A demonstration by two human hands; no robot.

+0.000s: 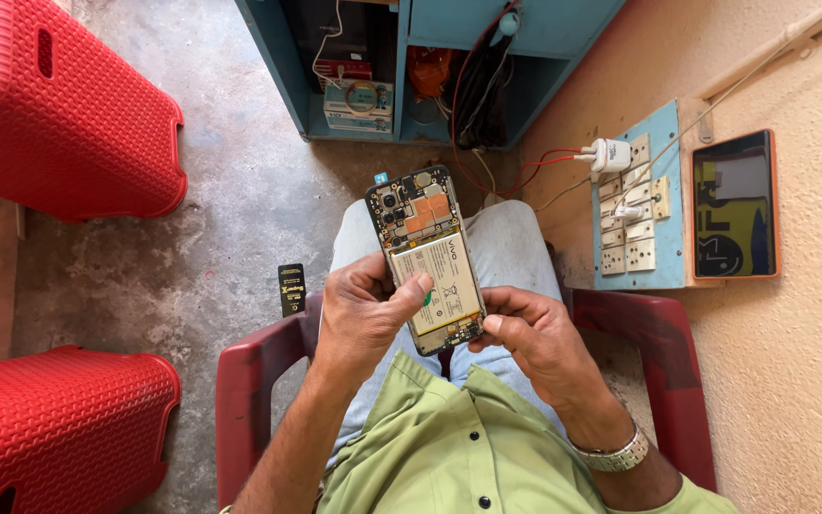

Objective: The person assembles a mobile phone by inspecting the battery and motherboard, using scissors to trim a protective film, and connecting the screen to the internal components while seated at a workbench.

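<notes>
I hold an opened smartphone with its back cover off, showing a pale battery, a circuit board and copper patches near the top. My left hand grips its left edge, thumb lying across the battery. My right hand holds the lower right corner, with the thumb at the bottom edge. A metal watch is on my right wrist. The phone hangs above my lap, over light jeans.
I sit in a dark red plastic chair. Two red plastic stools stand to the left. A small black card lies on the concrete floor. A blue cabinet holds wires and boxes. A switchboard with a white charger is on the right wall.
</notes>
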